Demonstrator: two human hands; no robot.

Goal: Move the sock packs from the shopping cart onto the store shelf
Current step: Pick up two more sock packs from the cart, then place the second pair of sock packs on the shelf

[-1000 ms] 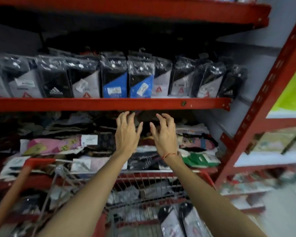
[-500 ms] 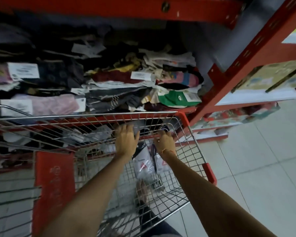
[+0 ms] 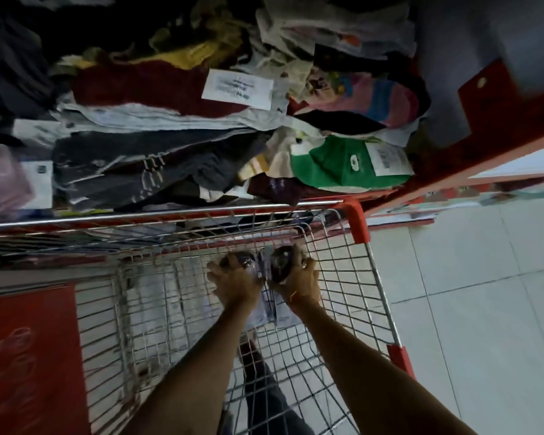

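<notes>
Head view: wire shopping cart, centre frame. Left hand and right hand reach inside, each with fingers curled around one dark sock pack. Cluttered store shelf fills the upper frame.

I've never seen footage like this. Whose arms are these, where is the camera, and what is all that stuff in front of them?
No machine here: these are a person's two bare arms, filmed by one wide-angle camera worn on the head, looking forward and down. Both hands reach into a wire shopping cart with red plastic corners. The left hand and the right hand each close on a dark sock pack in shiny plastic: one on the left, one on the right. Paler packs seem to lie deeper in the basket, but they are blurred. Beyond the cart is a red store shelf piled with loose socks, including a green pair with a barcode tag.
</notes>
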